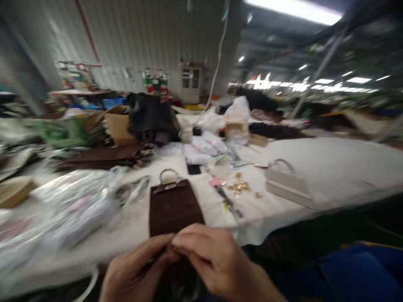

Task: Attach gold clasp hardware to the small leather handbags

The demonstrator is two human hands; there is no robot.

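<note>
My left hand and my right hand meet at the bottom middle, both closed in a pinch. Between their fingertips is a small gold-coloured piece, mostly covered and blurred, so its exact kind does not show. Directly beyond my fingers a dark brown handbag lies on the white-covered table, its curved handle pointing away from me. To its right are a scatter of small gold-coloured metal pieces and a dark slender tool with a yellow spot.
A light beige handbag stands at the right near the edge of the table. Clear plastic wrapping covers the left side. Behind lie stacked brown pieces, white wrapped bundles, a cardboard box and black material.
</note>
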